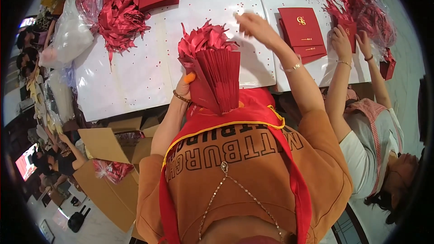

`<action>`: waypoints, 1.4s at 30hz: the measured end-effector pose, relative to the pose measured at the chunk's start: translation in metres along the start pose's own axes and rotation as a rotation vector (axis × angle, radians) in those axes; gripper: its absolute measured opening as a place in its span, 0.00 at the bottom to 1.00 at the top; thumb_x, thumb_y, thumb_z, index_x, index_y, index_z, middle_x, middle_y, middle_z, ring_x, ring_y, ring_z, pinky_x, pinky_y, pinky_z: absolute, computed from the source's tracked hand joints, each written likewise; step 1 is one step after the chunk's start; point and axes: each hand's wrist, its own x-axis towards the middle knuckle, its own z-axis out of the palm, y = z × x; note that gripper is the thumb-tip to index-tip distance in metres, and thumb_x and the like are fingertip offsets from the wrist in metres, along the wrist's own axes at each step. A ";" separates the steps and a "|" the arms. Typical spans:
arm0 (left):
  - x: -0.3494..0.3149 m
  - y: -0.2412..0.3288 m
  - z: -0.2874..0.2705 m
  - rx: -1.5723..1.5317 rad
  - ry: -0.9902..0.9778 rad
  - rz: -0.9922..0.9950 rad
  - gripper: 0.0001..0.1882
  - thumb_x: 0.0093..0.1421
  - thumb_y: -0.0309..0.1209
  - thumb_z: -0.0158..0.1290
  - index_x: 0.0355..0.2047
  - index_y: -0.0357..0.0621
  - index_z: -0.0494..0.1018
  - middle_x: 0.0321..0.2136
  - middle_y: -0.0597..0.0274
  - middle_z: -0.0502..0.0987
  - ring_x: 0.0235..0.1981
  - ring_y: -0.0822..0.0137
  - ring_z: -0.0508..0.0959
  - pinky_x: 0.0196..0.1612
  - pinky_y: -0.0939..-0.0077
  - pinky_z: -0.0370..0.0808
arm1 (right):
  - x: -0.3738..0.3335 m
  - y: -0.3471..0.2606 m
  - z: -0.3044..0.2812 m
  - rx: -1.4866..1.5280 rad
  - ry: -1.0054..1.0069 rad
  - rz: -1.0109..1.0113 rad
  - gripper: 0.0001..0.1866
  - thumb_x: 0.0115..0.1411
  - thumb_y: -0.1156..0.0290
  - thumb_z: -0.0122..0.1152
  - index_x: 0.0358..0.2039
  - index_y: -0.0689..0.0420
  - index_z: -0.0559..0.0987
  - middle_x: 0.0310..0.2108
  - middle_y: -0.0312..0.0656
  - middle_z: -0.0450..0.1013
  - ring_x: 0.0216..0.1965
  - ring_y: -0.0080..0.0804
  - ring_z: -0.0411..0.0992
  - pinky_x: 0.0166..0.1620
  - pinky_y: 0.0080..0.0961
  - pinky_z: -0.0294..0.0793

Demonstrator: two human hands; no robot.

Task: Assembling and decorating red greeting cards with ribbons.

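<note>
A thick bundle of flat red paper gift bags [222, 79] leans against my apron at the table's front edge, fanned apart along the top. Shiny red ribbons [205, 40] stick up in a loose tuft behind the bags. My left hand [184, 86] grips the bundle's left side, an orange cover on one finger. Raised over the table to the right of the ribbons, my right hand [257, 28] has its fingers loosely bent and apart, with nothing visible in them.
A white table [149, 70] is scattered with small red dots. Ribbon heaps [118, 16] and red bag stacks [302, 29] lie on it. At right, a co-worker's hands [342, 43] hold a red bag. Open cardboard boxes [106, 147] stand at left.
</note>
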 end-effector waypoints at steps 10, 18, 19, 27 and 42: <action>0.012 0.050 0.050 0.564 -0.006 0.025 0.27 0.49 0.31 0.58 0.49 0.39 0.63 0.43 0.59 0.71 0.42 0.66 0.73 0.46 0.70 0.71 | -0.034 -0.017 0.019 0.136 -0.529 -0.139 0.44 0.45 0.46 0.61 0.53 0.67 0.59 0.52 0.50 0.61 0.52 0.34 0.59 0.54 0.27 0.57; 0.017 0.072 0.093 1.511 0.201 0.394 0.32 0.41 0.31 0.65 0.45 0.38 0.62 0.40 0.60 0.72 0.42 0.70 0.71 0.45 0.74 0.69 | -0.029 -0.058 0.034 -0.689 -0.506 0.007 0.28 0.40 0.45 0.64 0.24 0.62 0.76 0.13 0.43 0.67 0.15 0.33 0.66 0.20 0.32 0.62; 0.018 0.071 0.090 1.509 0.207 0.400 0.32 0.41 0.31 0.65 0.45 0.38 0.62 0.40 0.60 0.72 0.42 0.70 0.71 0.45 0.74 0.69 | -0.030 -0.049 0.045 -0.693 -0.511 0.003 0.28 0.40 0.45 0.64 0.24 0.62 0.76 0.13 0.43 0.67 0.15 0.33 0.66 0.20 0.32 0.62; 0.017 0.060 0.024 1.034 0.154 0.375 0.39 0.42 0.25 0.63 0.52 0.39 0.54 0.48 0.57 0.66 0.47 0.67 0.68 0.51 0.72 0.67 | -0.024 -0.038 0.104 -0.892 0.114 -0.663 0.20 0.41 0.53 0.58 0.32 0.52 0.75 0.34 0.42 0.67 0.40 0.41 0.64 0.44 0.39 0.56; 0.034 0.051 -0.010 1.419 -0.118 0.730 0.36 0.54 0.43 0.53 0.57 0.48 0.48 0.54 0.58 0.59 0.54 0.58 0.63 0.57 0.59 0.61 | 0.000 -0.023 0.079 -1.080 0.039 -0.946 0.11 0.39 0.68 0.61 0.27 0.49 0.75 0.27 0.39 0.69 0.33 0.43 0.64 0.33 0.34 0.64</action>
